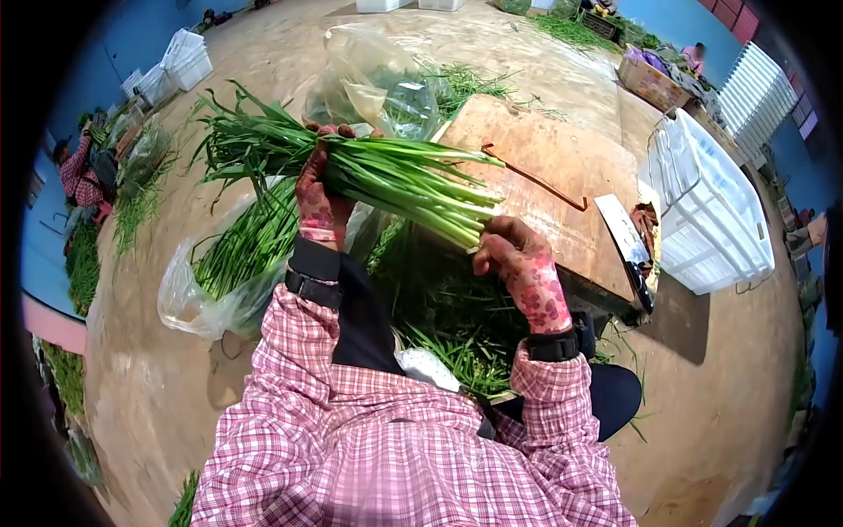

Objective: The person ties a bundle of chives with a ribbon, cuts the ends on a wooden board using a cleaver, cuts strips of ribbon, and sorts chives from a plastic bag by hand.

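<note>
A thick bunch of garlic chives (pixel 408 180) lies across in front of me, its leafy ends to the left and pale stem ends to the right. My left hand (pixel 322 180) is closed around its middle. At the stem ends, the fingers of my right hand (pixel 514 255) are curled in a pinch against the lowest stems. Both hands wear dark-stained gloves with patterned cuffs. Below my left forearm, more chives (pixel 250 241) fill a clear plastic bag (pixel 198 303). Loose green leaves (pixel 457 329) are heaped between my knees.
A wooden board (pixel 562 167) stands ahead, with a bent rusty metal rod (pixel 540 180) on it. White plastic crates (pixel 707 206) are to its right. Another clear bag (pixel 373 83) sits beyond the bunch. A person in a checked shirt (pixel 79 171) works at far left, another person (pixel 694 59) at far right.
</note>
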